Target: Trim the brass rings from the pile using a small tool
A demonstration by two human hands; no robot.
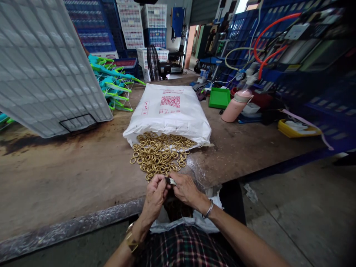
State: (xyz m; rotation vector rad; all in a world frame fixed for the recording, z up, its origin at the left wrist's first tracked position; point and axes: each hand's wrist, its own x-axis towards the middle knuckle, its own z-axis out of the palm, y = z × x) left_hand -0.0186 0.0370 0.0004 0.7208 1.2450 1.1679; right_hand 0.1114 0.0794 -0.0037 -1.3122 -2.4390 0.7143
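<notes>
Gold-coloured rings (158, 157) spill in a heap from the mouth of a white woven sack (172, 116), which lies on its side on the workbench. Just in front of the heap, at the bench edge, my left hand (155, 194) is closed in a pinch, and what its fingers hold is hidden. Close beside it, my right hand (187, 189) is closed around a small dark and whitish piece (171, 181), whose kind I cannot make out. Below both hands, an open white bag (200, 218) with dark brown contents rests at my lap.
A large pale plastic crate (55, 66) stands tilted on the left, beside turquoise and green plastic parts (114, 83). To the right are a green tray (219, 97), a pink bottle (236, 106) and a yellow tray (297, 129). The wrapped bench edge (83, 221) runs along the front.
</notes>
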